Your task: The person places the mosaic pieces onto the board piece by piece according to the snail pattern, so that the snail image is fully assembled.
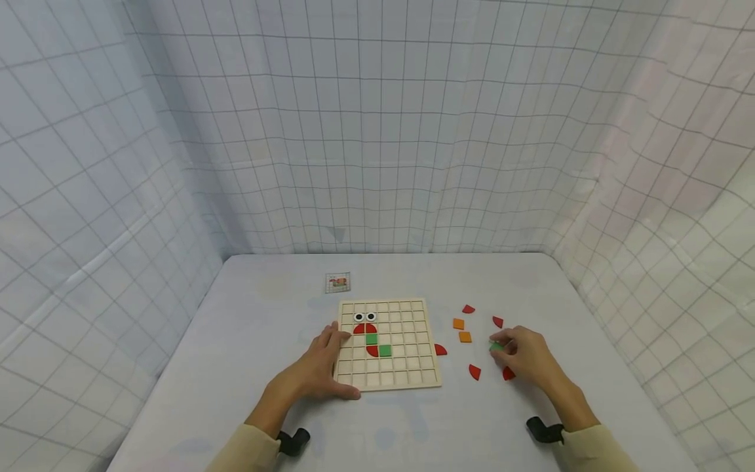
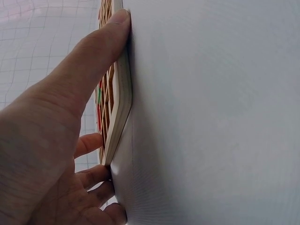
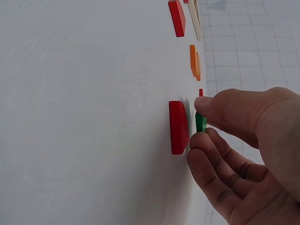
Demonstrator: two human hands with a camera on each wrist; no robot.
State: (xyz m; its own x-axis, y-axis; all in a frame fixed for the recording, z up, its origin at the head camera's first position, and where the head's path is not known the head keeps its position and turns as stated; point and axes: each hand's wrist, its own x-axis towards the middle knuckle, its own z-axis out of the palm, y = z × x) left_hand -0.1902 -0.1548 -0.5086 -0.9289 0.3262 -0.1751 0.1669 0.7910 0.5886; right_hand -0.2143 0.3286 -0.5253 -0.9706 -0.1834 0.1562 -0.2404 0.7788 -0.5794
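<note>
A square wooden grid board (image 1: 405, 366) lies on the white table. On its left part sit two eye tiles (image 1: 364, 317), red quarter-round tiles (image 1: 359, 329) and two green square tiles (image 1: 385, 351). My left hand (image 1: 321, 367) rests against the board's left front corner, thumb along the front edge and fingers spread by the left side. Off to the right, my right hand (image 1: 525, 354) pinches a green tile (image 3: 200, 123) between thumb and fingertips, close over the table. A red quarter-round piece (image 3: 178, 127) lies just beside those fingertips.
Two orange square tiles (image 1: 465, 337) and several red quarter-round pieces (image 1: 474, 372) are scattered between the board and my right hand. One red piece (image 1: 440, 349) lies at the board's right edge. A small picture card (image 1: 338, 282) lies behind the board. Grid-patterned curtains (image 1: 377, 164) surround the table.
</note>
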